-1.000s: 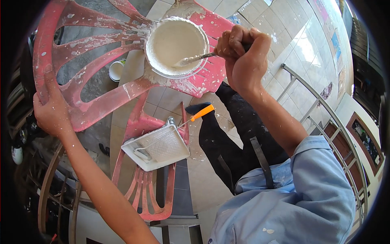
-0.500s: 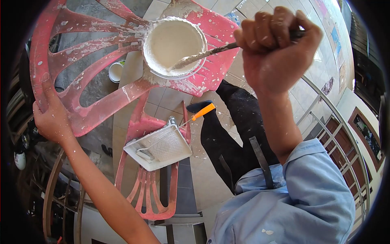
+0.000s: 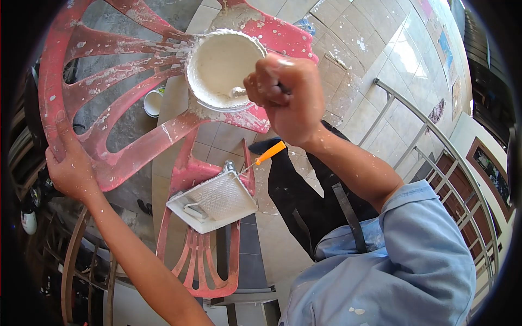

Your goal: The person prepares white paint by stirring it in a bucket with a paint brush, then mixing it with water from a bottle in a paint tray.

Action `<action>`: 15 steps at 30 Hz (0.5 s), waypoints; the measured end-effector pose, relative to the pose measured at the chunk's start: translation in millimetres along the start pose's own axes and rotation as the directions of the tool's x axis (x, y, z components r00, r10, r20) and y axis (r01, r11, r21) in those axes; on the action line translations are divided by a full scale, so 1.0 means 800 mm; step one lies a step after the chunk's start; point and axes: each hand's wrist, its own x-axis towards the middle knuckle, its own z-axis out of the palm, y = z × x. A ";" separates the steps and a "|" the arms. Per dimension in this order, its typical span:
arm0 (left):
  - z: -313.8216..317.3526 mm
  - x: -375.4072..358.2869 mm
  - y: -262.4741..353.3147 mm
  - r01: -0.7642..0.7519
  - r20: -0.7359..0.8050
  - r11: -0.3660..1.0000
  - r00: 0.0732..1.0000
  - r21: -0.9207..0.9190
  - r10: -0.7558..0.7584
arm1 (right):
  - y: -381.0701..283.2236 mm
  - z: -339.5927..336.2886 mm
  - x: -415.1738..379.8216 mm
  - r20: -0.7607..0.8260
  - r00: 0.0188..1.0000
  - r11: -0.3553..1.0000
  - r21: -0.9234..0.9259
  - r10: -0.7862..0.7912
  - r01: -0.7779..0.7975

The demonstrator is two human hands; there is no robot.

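Observation:
My left hand (image 3: 75, 165) is wrapped round the outer edge of a paint-spattered red plastic chair's backrest (image 3: 53, 81). On that chair's seat stands a round bucket (image 3: 191, 65), its rim crusted white. Inside is off-white paint (image 3: 220, 60). My right hand (image 3: 293, 98) is closed in a fist near the bucket's right rim, gripping a stirring rod (image 3: 237, 93). Most of the rod is hidden behind the fist; its coated end shows at the paint near the rim.
Below, a second red chair (image 3: 230, 255) carries a white paint tray (image 3: 231, 198) and a roller with an orange handle (image 3: 270, 154). A small white tub (image 3: 154, 103) stands on the floor at left. A metal railing (image 3: 416, 122) runs along the right.
My right hand has swung left and down toward the bucket, turning the rod with it. My left hand keeps its hold on the backrest; the view has shifted slightly.

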 end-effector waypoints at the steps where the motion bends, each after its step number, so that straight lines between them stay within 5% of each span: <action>1: -0.005 -0.004 0.006 0.009 0.014 1.000 1.000 -0.027 -0.009 | -0.014 -0.003 0.006 0.017 0.999 0.997 0.068 -0.034 0.033; 4: -0.011 -0.010 0.009 0.024 0.052 0.999 0.998 -0.037 -0.022 | -0.047 -0.004 0.000 -0.051 0.996 0.978 0.191 -0.074 0.082; 8: -0.010 -0.009 0.012 0.038 0.036 0.999 0.999 -0.004 -0.038 | 0.003 0.015 -0.003 -0.027 0.991 0.961 -0.250 -0.131 0.120; 12: -0.005 -0.006 -0.003 0.006 0.029 1.000 1.000 -0.006 -0.006 | -0.054 -0.001 0.009 -0.215 0.971 0.980 0.146 -0.103 0.136; 15: -0.012 -0.007 0.014 0.046 0.060 0.999 0.997 -0.016 -0.045 | -0.036 0.005 0.007 -0.227 0.969 0.995 0.018 -0.096 0.102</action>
